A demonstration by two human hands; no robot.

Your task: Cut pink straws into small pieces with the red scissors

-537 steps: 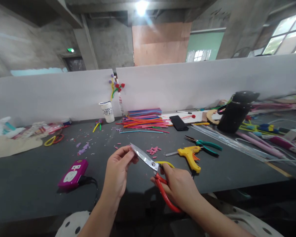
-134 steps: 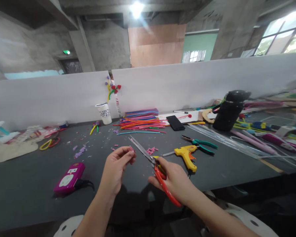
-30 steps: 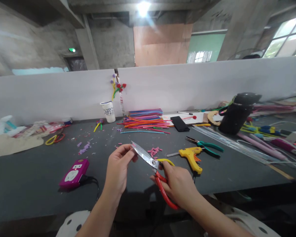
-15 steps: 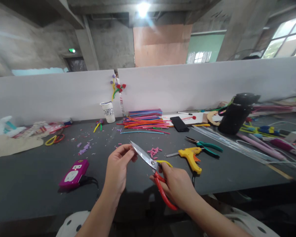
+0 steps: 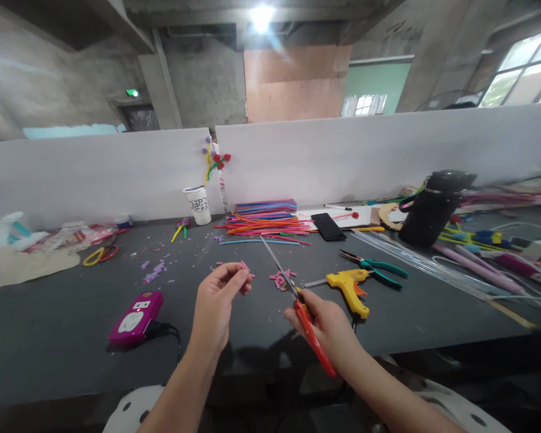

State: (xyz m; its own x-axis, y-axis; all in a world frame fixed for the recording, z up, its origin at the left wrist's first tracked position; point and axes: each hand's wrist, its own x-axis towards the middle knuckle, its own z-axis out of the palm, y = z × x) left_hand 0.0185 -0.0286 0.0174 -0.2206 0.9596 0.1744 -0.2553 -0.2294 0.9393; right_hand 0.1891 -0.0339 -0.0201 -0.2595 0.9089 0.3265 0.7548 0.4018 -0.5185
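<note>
Well left of the yellow glue gun (image 5: 348, 290), the left hand (image 5: 215, 305) pinches a short pink pipe-cleaner piece (image 5: 244, 266) — it juts beyond the thumb and fingertips. Closer to the glue gun, pink snippets (image 5: 279, 279) lie loosely heaped, partly behind red-handled scissors (image 5: 305, 319); the right hand (image 5: 328, 322), just left of and nearer than the gun, grips their handles — blades pointing away.

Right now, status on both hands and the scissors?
Left fingers pinching small pink piece. Right fingers around red-handled metal scissors, blades off the piece. Small pink cuttings partly behind blades.
</note>
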